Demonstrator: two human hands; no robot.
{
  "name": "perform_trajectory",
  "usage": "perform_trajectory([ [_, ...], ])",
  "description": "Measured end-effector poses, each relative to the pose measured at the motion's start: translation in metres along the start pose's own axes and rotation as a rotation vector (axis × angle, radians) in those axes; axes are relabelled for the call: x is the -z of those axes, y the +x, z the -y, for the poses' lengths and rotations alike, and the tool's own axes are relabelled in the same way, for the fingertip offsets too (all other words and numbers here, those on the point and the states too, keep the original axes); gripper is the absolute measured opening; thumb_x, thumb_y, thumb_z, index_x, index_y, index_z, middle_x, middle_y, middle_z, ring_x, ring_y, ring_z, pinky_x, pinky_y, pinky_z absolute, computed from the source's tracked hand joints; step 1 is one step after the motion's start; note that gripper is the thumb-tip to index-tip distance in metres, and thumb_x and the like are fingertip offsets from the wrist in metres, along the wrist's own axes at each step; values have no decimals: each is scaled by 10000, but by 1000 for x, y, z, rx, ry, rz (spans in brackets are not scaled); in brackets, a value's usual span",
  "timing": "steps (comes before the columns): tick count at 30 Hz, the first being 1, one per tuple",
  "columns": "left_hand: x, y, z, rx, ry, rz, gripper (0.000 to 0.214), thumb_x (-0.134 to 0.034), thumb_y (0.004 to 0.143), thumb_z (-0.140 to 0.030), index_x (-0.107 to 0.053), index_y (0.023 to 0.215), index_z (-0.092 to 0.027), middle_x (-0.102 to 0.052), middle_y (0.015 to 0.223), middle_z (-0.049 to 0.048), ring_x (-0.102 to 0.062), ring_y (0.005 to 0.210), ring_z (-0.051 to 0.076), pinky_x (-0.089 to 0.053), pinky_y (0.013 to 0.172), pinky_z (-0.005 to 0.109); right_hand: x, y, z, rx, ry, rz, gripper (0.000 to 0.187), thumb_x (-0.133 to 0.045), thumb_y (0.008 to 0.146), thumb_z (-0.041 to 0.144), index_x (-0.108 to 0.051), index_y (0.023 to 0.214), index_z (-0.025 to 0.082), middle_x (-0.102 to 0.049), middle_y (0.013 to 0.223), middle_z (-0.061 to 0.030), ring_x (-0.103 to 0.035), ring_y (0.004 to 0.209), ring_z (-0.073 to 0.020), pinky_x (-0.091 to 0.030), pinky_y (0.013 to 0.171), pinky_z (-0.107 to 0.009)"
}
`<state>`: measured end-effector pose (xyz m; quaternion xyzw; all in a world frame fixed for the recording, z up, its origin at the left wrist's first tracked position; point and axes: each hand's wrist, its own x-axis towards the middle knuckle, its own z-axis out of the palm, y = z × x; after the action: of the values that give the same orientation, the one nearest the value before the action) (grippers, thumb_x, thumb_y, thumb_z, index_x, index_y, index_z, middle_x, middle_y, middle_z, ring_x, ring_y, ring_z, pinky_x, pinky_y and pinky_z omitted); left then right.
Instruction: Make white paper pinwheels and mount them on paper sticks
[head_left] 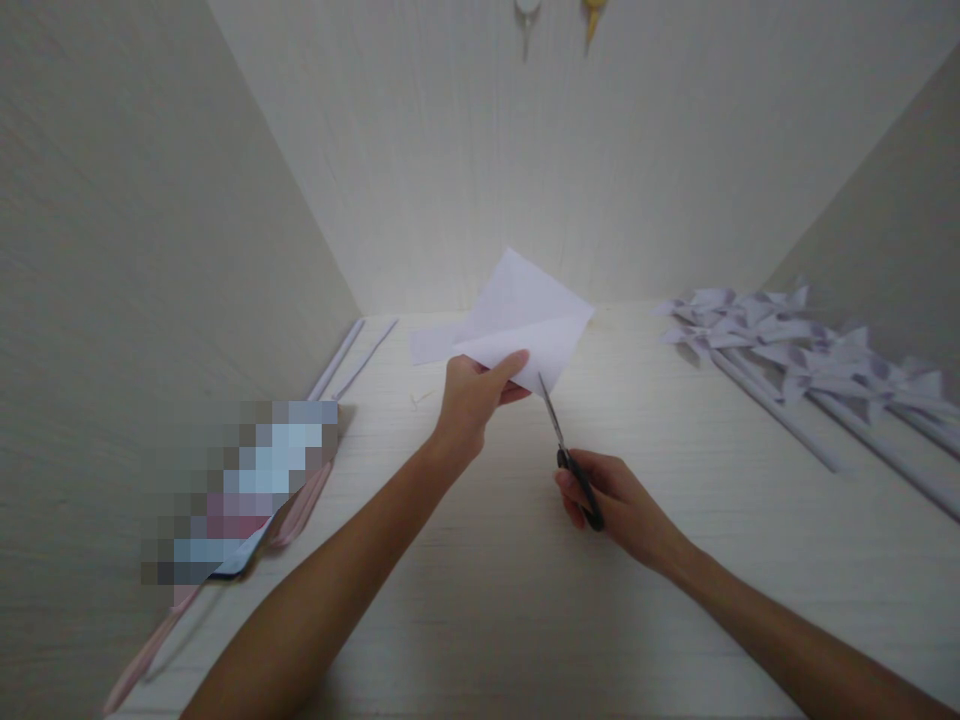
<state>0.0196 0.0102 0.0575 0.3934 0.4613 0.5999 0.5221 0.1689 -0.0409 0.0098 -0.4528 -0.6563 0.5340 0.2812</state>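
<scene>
Currently, the left hand [476, 393] is grasping paper [529, 305]; the right hand [613, 495] is holding scissors [565, 463] at the paper's corner.

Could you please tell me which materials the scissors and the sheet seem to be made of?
Scissors: blades probably metal, from their silvery-grey look; handles likely plastic, being black and smooth-looking.
Sheet: probably paper, matte, being thin and pale with straight edges.

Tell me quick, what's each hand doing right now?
Left hand: closed, pinching the white paper.
Right hand: closed around the black handles of the scissors, blades at the paper's edge.
</scene>
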Motion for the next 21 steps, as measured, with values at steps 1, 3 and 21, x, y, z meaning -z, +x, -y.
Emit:
perform_trajectory([
  [1,0,0,0,2,2,-3,264,-650,592,-246,-601,803,-95,-652,752,61,-609,636,128,-529,593,263,0,0,0,-3,0,-3,343,-471,746,450,-394,556,175,-438,454,32,-377,421,-71,-272,409,-214],
  [3,0,0,-1,8,8,-8,252,-648,593,-243,-601,793,-96,-650,745,56,-606,626,123,-529,592,262,-1,0,0,-8,-2,-9,347,-477,741,453,-393,550,175,-431,448,35,-370,414,-70,-267,405,-213],
  [21,-1,-2,-2,1,-3,-10,256,-650,593,-246,-600,788,-88,-651,770,68,-613,656,136,-532,590,260,-3,1,-3,10,-15,-47,339,-452,759,428,-371,537,185,-414,443,39,-376,413,-73,-286,411,-217],
])
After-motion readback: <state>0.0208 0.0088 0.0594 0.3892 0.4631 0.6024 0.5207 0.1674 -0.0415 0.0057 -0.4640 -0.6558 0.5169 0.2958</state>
